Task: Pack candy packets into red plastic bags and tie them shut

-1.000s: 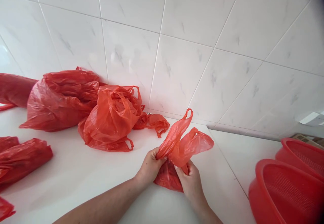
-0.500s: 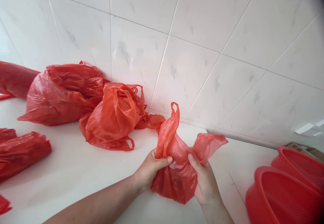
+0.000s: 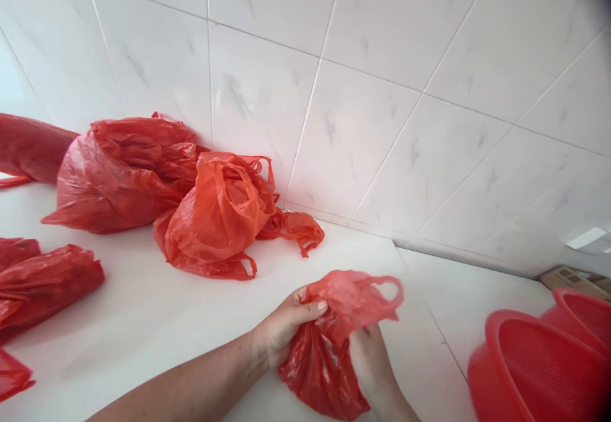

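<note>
A red plastic bag [image 3: 324, 365] is gathered at its neck between my two hands, above the white counter. My left hand [image 3: 291, 320] grips it from the left, thumb pressed over the bunched plastic. On the other side my right hand [image 3: 372, 358] closes on the neck, its fingers mostly hidden behind the upper plastic. The top of the bag, with a handle loop, flops over to the right. The lower part hangs down, crumpled and shiny.
Behind, along the white tiled wall [image 3: 267, 110], lie a small red bag [image 3: 214, 218] with handles and a larger bunched red bag [image 3: 119, 180]. Rolled red bags [image 3: 52, 282] are at the left. Red plastic baskets [image 3: 496, 345] stand at the right, near cardboard [image 3: 563, 277].
The bag's upper part, upright and spread before, has folded over to the right. My hands have drawn closer together around its neck. The view has shifted slightly.
</note>
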`<state>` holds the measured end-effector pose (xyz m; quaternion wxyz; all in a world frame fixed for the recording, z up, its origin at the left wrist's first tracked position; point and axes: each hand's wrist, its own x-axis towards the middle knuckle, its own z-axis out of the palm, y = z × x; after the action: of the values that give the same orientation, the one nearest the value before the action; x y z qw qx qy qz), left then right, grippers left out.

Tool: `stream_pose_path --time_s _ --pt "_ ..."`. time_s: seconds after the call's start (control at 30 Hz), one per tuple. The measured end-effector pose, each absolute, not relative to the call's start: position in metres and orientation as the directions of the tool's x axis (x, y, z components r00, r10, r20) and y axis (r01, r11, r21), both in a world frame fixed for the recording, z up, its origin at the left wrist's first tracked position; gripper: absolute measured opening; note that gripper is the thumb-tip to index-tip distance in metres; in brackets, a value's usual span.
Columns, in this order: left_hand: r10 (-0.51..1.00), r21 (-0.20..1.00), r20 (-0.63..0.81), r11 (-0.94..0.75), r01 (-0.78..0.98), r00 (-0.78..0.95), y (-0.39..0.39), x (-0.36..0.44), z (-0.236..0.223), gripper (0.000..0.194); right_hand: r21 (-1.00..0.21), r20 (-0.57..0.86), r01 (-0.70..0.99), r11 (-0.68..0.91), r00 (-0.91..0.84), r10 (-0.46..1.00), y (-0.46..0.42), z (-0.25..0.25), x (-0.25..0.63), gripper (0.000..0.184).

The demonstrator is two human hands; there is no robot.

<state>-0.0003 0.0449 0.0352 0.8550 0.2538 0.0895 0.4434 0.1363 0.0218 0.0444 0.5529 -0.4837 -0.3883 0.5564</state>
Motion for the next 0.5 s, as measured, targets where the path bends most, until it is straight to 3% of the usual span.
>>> stream_pose_path --time_s 0.07,0.23,0.3,0.4,0.5 --pt "0.835 0.504 -0.008 0.478 -0.719 0.550 0.047 -0.001 0.034 0.018 -0.980 -0.075 -0.186 -0.069 0.026 0.997 0.020 0.042 0.134 0.023" --pt "0.861 0.457 -0.172 0.500 -0.735 0.479 0.056 -0.003 0.030 0.014 -0.844 -0.066 -0.532 -0.064 -0.015 0.998 0.029 0.054 0.150 0.017" --pt "0.853 0.452 -0.189 0.516 -0.728 0.487 0.056 -0.002 0.028 0.016 -0.824 -0.023 -0.564 -0.055 -0.064 0.998 0.030 0.058 0.155 0.018" --pt "0.839 0.446 -0.212 0.540 -0.714 0.502 0.054 0.001 0.024 0.018 -0.904 0.046 -0.427 -0.025 -0.157 0.987 0.026 0.059 0.153 0.047" --pt "0.838 0.448 -0.217 0.542 -0.711 0.501 0.052 0.005 0.020 0.021 -0.968 -0.021 -0.243 -0.058 -0.154 0.988 0.021 0.052 0.145 0.065"
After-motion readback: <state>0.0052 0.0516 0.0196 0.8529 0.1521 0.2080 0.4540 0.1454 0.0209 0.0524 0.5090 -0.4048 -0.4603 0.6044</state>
